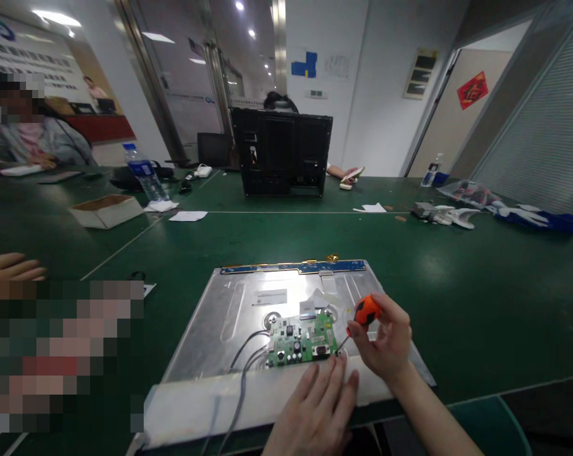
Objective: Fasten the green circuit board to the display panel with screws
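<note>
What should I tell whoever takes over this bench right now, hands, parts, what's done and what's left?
Right hand: gripping the orange-handled screwdriver, tip down at the right edge of the green circuit board.
Left hand: flat on the near edge of the metal panel, fingertips beside the tip, holding nothing.
Board lies on the panel's back, grey cables running off toward the near edge.
Done: cannot tell which screws are in.
Left: probably the screw at the board's right edge; check the rest.

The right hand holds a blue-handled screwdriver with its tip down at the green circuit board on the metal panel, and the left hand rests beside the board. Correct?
Not quite. In the head view the screwdriver in the right hand has an orange handle, not blue. Its tip is at the green circuit board on the metal panel, left hand beside it.
</note>
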Demonstrator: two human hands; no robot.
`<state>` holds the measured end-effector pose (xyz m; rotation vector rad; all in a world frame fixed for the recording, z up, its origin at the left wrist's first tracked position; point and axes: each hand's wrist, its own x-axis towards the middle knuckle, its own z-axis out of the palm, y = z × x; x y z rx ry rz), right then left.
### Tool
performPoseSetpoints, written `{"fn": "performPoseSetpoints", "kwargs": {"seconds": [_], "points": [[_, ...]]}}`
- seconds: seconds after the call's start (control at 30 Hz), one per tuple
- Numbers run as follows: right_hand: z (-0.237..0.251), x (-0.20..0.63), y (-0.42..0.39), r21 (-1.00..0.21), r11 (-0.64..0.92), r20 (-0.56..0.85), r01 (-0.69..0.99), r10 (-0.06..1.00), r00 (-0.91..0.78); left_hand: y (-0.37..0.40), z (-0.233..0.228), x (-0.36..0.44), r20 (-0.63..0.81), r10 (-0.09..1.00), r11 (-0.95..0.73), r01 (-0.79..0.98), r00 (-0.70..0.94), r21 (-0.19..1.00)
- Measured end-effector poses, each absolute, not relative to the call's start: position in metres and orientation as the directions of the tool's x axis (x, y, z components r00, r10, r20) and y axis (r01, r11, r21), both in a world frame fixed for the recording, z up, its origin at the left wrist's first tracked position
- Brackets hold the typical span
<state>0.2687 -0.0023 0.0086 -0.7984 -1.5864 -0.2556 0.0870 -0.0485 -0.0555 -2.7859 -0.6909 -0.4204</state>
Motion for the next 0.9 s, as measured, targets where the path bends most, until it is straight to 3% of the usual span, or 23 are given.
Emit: {"fn": "performPoseSetpoints", "kwargs": {"seconds": [0.33,0.63,0.9], "points": [[0.01,0.268,-0.004,-0.273,0.69,0.929,0.67,0.369,-0.002,-0.047,-0.055,0.082,0.365,0.409,-0.851,0.494,0.836,-0.179],[0.031,0.263,-0.009,-0.211,0.781,0.936,0.588,0.334,-0.109,-0.043,-0.054,0.076,0.41,0.365,-0.811,0.502,0.836,-0.3],[0.036,0.258,-0.011,-0.238,0.718,0.937,0.654,0.347,-0.04,-0.044,-0.049,0.08,0.487,0.346,-0.785,0.531,0.802,-0.318]]}}
